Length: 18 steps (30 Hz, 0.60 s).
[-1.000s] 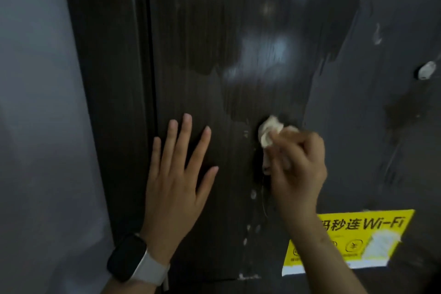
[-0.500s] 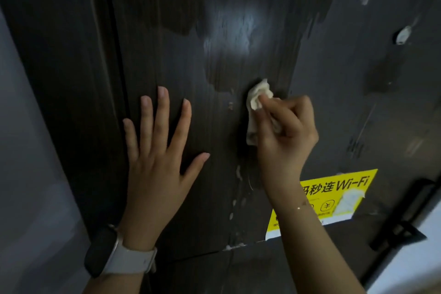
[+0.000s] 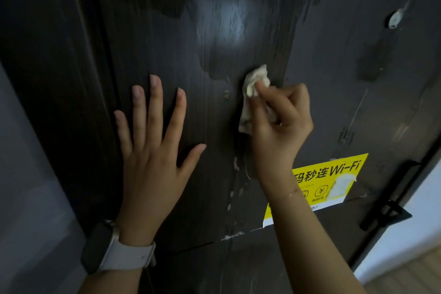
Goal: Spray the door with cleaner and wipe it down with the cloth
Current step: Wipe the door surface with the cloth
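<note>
The dark wood-grain door (image 3: 167,31) fills most of the view, its grain running vertically. The small crumpled white cloth (image 3: 251,93) lies against the door near the middle, its long axis roughly upright, 1 bunched end pointing up and a thinner tail hanging down. The right hand (image 3: 279,124) pinches the cloth with curled fingers and thumb and holds it against the surface. The left hand (image 3: 152,148) lies flat on the door to the left of the cloth, fingers straight, spread and pointing up, well apart from the right hand; a dark smartwatch with a white strap (image 3: 114,248) sits on its wrist.

Above the cloth the door is glossy and wet-looking, with open surface up to the top of the view. White specks trail down below the cloth. A yellow Wi-Fi sticker (image 3: 334,179) sits low right, partly behind the right forearm. The black door handle (image 3: 391,200) stands at the right edge, and a pale grey wall (image 3: 28,186) borders the frame at left.
</note>
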Tool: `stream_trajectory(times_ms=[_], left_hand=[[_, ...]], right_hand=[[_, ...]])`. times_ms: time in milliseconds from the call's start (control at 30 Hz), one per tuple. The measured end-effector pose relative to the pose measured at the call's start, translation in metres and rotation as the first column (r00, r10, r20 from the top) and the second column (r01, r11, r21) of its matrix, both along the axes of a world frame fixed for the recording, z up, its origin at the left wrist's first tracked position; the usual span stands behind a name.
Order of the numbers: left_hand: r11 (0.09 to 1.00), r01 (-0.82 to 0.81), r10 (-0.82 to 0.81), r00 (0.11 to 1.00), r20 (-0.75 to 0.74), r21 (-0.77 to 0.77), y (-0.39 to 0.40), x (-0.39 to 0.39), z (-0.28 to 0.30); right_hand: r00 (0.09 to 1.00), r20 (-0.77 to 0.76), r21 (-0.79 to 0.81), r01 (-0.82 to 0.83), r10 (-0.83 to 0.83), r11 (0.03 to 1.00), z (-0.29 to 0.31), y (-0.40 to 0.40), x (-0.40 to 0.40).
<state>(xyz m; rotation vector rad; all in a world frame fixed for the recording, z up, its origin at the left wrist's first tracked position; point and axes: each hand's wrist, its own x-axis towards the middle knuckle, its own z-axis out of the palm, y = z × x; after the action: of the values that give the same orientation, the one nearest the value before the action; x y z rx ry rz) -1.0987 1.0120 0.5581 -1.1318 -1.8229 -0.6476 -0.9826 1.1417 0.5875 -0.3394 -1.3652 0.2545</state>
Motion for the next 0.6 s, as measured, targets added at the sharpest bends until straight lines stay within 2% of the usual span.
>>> stream_trajectory(times_ms=[67,167,367,433,500,600], left_hand=[[1.0,0.013,-0.013,1.0,0.0,0.001,0.0,0.0,0.0],[1.0,0.013,-0.013,1.0,-0.002,0.011,0.001,-0.001,-0.001],[1.0,0.017,-0.017,1.0,-0.007,0.017,0.0,0.0,0.0],[1.0,0.026,-0.026,1.0,-0.004,0.013,0.0,0.0,0.0],[0.999,0.03,-0.03,1.0,-0.002,0.015,0.0,-0.001,-0.001],[1.0,0.021,-0.021,1.0,-0.004,0.01,-0.001,0.0,-0.001]], right_hand=[[0.998,0.062,-0.083,0.016,-0.011,0.996,-0.042,-0.008,0.003],[0.997,0.059,-0.231,-0.034,0.048,0.972,-0.08,-0.024,0.006],[0.997,-0.06,-0.149,-0.047,0.039,0.988,0.01,-0.005,0.0],[0.999,-0.03,-0.146,-0.027,0.023,0.989,0.0,-0.007,0.001],[0.999,-0.008,-0.214,-0.045,0.044,0.976,-0.026,-0.015,0.004],[0.995,-0.074,-0.304,-0.089,0.07,0.949,-0.032,-0.017,0.003]])
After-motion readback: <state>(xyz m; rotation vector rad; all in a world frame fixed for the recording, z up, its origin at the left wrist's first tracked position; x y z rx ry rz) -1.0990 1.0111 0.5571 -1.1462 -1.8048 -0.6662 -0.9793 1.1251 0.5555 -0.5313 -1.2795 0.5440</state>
